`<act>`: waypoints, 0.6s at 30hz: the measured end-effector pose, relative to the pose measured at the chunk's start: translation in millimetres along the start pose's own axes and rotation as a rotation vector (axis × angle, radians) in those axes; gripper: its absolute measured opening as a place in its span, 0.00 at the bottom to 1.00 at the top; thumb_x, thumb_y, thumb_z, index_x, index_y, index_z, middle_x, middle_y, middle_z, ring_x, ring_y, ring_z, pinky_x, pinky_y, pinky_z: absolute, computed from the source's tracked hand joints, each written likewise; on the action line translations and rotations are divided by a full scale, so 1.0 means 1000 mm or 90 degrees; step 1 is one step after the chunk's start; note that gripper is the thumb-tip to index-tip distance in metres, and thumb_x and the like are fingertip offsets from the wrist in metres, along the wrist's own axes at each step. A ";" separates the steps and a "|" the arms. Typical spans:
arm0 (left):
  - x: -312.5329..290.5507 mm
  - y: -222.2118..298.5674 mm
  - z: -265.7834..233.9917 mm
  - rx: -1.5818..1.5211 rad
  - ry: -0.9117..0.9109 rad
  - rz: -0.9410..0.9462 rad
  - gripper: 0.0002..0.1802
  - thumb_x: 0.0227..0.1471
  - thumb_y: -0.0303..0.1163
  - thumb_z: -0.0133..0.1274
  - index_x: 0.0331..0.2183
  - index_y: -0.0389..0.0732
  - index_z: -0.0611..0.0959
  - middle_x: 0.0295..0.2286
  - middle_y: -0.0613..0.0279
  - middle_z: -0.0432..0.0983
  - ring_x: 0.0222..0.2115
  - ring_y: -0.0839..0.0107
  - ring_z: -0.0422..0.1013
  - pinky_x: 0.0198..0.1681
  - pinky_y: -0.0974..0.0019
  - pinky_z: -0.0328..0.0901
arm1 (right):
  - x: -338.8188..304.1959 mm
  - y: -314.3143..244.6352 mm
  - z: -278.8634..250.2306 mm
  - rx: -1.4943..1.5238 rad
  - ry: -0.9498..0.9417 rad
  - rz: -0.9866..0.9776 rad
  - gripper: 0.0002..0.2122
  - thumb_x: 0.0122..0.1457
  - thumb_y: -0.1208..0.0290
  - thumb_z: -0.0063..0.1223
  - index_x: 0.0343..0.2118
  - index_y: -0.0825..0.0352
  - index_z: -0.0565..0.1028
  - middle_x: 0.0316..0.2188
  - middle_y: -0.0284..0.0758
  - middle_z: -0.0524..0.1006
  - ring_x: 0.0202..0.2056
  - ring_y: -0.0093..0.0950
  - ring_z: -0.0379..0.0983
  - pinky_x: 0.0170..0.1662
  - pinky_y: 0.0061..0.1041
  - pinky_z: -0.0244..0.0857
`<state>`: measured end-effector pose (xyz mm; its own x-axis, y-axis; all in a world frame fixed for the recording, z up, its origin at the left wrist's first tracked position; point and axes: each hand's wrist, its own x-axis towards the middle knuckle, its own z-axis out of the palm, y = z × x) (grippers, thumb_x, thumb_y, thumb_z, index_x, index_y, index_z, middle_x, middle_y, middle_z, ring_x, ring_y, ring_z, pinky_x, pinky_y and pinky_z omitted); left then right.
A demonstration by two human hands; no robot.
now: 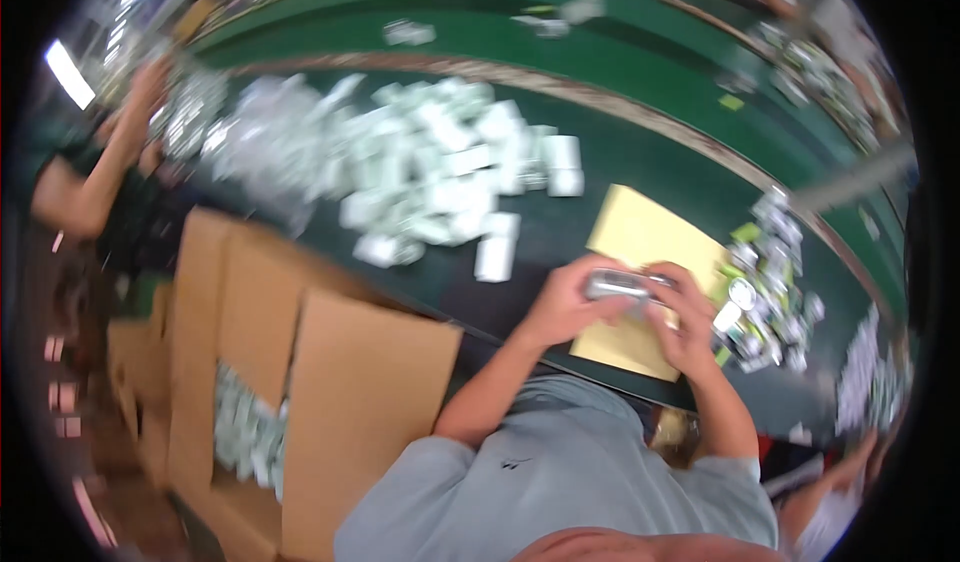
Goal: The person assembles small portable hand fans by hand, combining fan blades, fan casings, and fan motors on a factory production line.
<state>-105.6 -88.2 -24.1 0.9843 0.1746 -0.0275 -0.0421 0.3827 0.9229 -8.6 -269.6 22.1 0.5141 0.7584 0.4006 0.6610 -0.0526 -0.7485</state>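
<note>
Above a yellow sheet of card or paper [640, 224], my two hands are close together. Between the fingers of my left hand [568, 302] is a small silver-grey oblong object [614, 284], closed on at its near end; its exact kind is too blurred to tell. My right hand [686, 314] is closed at its other side, with the thumb and fingers bent in toward it. Just right of the yellow sheet lies a heap of small silver and white packets [765, 292] with bits of bright green.
A big pile of small white boxes [430, 162] covers the dark green table, with clear plastic bags [265, 137] to its left. An open cardboard box [370, 372] stands at the near left, holding pale items. A green conveyor [480, 27] runs behind. Another person's arm [105, 177] reaches in at left.
</note>
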 end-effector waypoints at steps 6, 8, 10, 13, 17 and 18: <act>-0.005 0.002 -0.005 0.043 0.025 0.045 0.18 0.60 0.26 0.54 0.50 0.31 0.74 0.37 0.56 0.78 0.31 0.73 0.76 0.34 0.69 0.75 | 0.004 0.010 0.007 0.034 -0.013 -0.018 0.15 0.57 0.79 0.56 0.48 0.66 0.79 0.48 0.41 0.73 0.40 0.31 0.74 0.41 0.27 0.70; -0.003 0.000 -0.001 0.089 0.006 0.058 0.15 0.61 0.28 0.53 0.47 0.31 0.75 0.37 0.54 0.79 0.30 0.72 0.77 0.33 0.68 0.76 | 0.004 0.011 0.005 0.018 0.015 -0.030 0.16 0.57 0.79 0.56 0.49 0.66 0.78 0.47 0.40 0.72 0.41 0.31 0.73 0.42 0.28 0.70; -0.001 0.003 0.002 0.112 0.001 0.067 0.15 0.60 0.27 0.55 0.47 0.30 0.76 0.36 0.55 0.79 0.30 0.74 0.77 0.33 0.69 0.75 | 0.003 0.012 0.003 0.088 0.005 -0.005 0.16 0.57 0.79 0.55 0.50 0.66 0.77 0.45 0.39 0.71 0.45 0.32 0.72 0.44 0.29 0.69; -0.001 0.001 0.003 0.103 0.020 0.077 0.15 0.59 0.28 0.56 0.46 0.30 0.77 0.35 0.55 0.80 0.29 0.75 0.76 0.32 0.71 0.74 | 0.005 0.009 -0.002 0.093 -0.010 0.007 0.17 0.58 0.77 0.56 0.51 0.65 0.76 0.45 0.39 0.70 0.45 0.33 0.71 0.45 0.29 0.68; -0.003 0.001 0.004 0.060 0.044 0.070 0.16 0.59 0.29 0.57 0.46 0.29 0.77 0.34 0.55 0.81 0.29 0.76 0.76 0.30 0.72 0.73 | 0.004 0.008 -0.001 0.051 -0.021 -0.028 0.19 0.59 0.76 0.56 0.54 0.64 0.75 0.45 0.40 0.70 0.44 0.33 0.71 0.45 0.28 0.68; -0.003 0.001 0.004 0.065 0.045 0.077 0.16 0.59 0.29 0.57 0.46 0.29 0.77 0.34 0.55 0.81 0.29 0.76 0.76 0.30 0.72 0.73 | 0.004 0.008 -0.002 0.051 -0.022 -0.028 0.19 0.59 0.76 0.56 0.54 0.64 0.75 0.45 0.40 0.70 0.44 0.33 0.71 0.45 0.28 0.68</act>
<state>-108.4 -91.9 -21.8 0.9585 0.2784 0.0618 -0.1376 0.2614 0.9554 -0.2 -267.8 19.0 0.4659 0.7807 0.4165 0.6356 0.0322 -0.7713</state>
